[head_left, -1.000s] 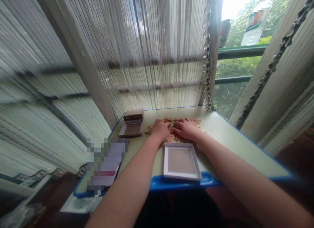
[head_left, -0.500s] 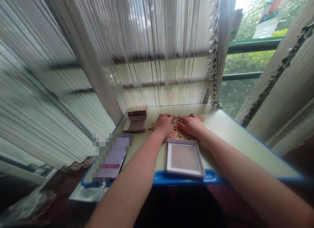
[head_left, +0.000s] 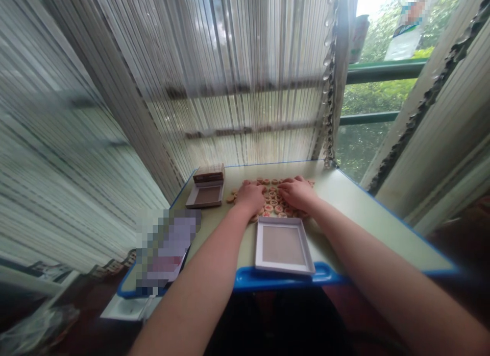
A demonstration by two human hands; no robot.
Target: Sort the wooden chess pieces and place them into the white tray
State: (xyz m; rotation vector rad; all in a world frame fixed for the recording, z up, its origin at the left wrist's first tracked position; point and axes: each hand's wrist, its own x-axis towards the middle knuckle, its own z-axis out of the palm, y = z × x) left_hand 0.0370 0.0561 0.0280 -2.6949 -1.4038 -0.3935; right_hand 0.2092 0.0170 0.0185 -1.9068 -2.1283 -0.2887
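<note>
Round wooden Chinese chess pieces with red and dark markings lie spread on the pale table. My left hand rests on the left side of the spread, palm down, its fingers bent loosely over the pieces. On the right side my right hand lies palm down with fingers spread on other pieces. Neither hand lifts a piece; those under the palms are hidden. Just nearer to me than the pieces sits a shallow white box tray with a bare beige bottom.
At the table's far left stand a small brown box and a second shallow box tray. A phone-like flat object, partly blurred out, lies at the left edge. A blue trough runs along the front edge. String curtains hang behind.
My hands have moved slightly apart, and more pieces show between them. The whole view has shifted a little.
</note>
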